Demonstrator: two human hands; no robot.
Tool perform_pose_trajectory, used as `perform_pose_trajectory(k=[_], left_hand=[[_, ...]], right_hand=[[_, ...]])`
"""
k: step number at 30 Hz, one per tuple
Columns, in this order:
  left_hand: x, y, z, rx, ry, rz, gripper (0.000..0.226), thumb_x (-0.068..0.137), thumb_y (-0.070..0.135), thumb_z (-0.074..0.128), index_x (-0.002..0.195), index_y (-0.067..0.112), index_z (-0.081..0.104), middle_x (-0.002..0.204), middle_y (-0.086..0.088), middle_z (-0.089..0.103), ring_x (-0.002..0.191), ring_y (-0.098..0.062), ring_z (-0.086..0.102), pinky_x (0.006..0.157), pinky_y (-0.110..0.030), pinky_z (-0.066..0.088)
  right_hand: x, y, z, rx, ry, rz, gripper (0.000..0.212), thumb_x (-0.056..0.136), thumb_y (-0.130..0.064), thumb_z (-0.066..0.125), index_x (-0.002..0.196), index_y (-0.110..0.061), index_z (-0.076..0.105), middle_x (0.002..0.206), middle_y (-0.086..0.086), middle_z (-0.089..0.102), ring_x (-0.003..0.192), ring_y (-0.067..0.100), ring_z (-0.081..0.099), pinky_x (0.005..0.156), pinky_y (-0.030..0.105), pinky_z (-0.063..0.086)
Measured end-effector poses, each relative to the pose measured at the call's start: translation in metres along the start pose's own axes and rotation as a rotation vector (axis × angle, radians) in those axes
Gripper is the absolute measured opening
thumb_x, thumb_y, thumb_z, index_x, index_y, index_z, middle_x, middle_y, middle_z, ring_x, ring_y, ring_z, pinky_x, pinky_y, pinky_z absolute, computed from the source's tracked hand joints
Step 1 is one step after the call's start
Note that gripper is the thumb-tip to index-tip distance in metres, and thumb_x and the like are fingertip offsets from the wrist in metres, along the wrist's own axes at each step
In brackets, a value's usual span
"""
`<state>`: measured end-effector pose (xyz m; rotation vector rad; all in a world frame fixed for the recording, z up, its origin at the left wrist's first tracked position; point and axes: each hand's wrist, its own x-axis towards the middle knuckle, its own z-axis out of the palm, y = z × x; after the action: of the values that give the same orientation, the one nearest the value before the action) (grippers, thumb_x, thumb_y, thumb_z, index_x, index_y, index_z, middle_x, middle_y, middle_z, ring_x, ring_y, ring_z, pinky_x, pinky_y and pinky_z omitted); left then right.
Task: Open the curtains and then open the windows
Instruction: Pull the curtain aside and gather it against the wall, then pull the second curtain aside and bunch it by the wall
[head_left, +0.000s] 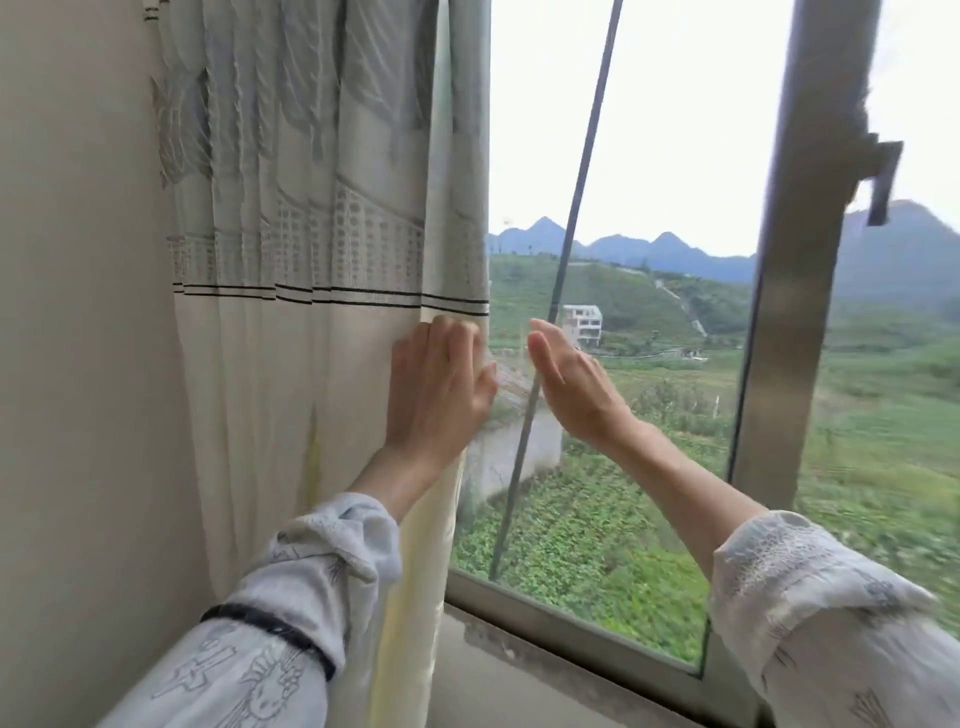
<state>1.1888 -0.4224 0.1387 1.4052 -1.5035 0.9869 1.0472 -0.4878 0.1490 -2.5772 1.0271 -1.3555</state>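
A wide window (649, 312) filled the right of my view, its glass showing green fields and hills, with a metal upright (795, 312) and a latch handle (883, 182) high at the right edge. The curtain (322, 208) hung bunched in folds at the window's left edge, against the wall (78, 312). It looked like light, soft cloth that would slide easily and crumple under pressure, so I judged its free vertical edge the best place to take hold. My left hand (436, 384) lay flat on that edge, fingers (447, 338) together and pressing the fabric, not clamped round it. My right hand (571, 379) hovered just beside, clear of the curtain, fingers straight, close together and holding nothing. The window looked stiff and heavy by comparison; its handle stood well apart from both hands.
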Motion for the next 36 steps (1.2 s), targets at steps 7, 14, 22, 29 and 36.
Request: perform_pose_trajectory(k=[7, 14, 22, 29, 36], left_hand=[[0.027, 0.164, 0.004, -0.276, -0.118, 0.232, 0.027, 0.087, 0.023, 0.048, 0.110, 0.010, 0.054, 0.109, -0.010, 0.062, 0.101, -0.028, 0.057, 0.082, -0.040, 0.045], [0.025, 0.339, 0.004, -0.628, -0.128, 0.417, 0.030, 0.089, 0.024, 0.046, 0.115, 0.010, 0.053, 0.113, -0.011, 0.061, 0.104, -0.027, 0.056, 0.085, -0.040, 0.044], [-0.003, 0.528, -0.022, -1.006, -0.148, 0.640, 0.031, 0.089, 0.027, 0.045, 0.116, 0.012, 0.051, 0.116, -0.009, 0.060, 0.106, -0.027, 0.056, 0.085, -0.039, 0.045], [-0.032, 0.658, -0.076, -1.234, -0.138, 0.804, 0.031, 0.089, 0.026, 0.044, 0.117, 0.014, 0.051, 0.113, -0.010, 0.061, 0.103, -0.029, 0.057, 0.081, -0.041, 0.046], [-0.061, 0.795, -0.130, -1.381, -0.154, 0.881, 0.033, 0.090, 0.026, 0.042, 0.120, 0.014, 0.048, 0.117, -0.010, 0.058, 0.105, -0.027, 0.055, 0.081, -0.039, 0.045]], right_hand=[[-0.093, 0.077, -0.181, -0.637, 0.082, 0.221, 0.037, 0.096, -0.029, 0.046, 0.129, -0.014, 0.052, 0.131, 0.012, 0.056, 0.114, 0.033, 0.056, 0.093, 0.042, 0.043], [-0.204, 0.103, -0.318, -0.976, 0.091, 0.434, 0.039, 0.094, -0.028, 0.049, 0.131, -0.014, 0.049, 0.133, 0.009, 0.055, 0.119, 0.029, 0.053, 0.099, 0.044, 0.040], [-0.348, 0.083, -0.449, -1.241, 0.113, 0.845, 0.040, 0.094, -0.029, 0.046, 0.132, -0.018, 0.046, 0.136, 0.008, 0.051, 0.124, 0.029, 0.047, 0.100, 0.042, 0.038], [-0.445, 0.052, -0.530, -1.373, 0.235, 1.112, 0.041, 0.093, -0.027, 0.049, 0.133, -0.018, 0.047, 0.137, 0.009, 0.052, 0.125, 0.029, 0.047, 0.099, 0.041, 0.038], [-0.539, 0.046, -0.619, -1.451, 0.283, 1.257, 0.042, 0.094, -0.028, 0.045, 0.135, -0.017, 0.044, 0.139, 0.009, 0.049, 0.126, 0.028, 0.046, 0.101, 0.042, 0.038]])
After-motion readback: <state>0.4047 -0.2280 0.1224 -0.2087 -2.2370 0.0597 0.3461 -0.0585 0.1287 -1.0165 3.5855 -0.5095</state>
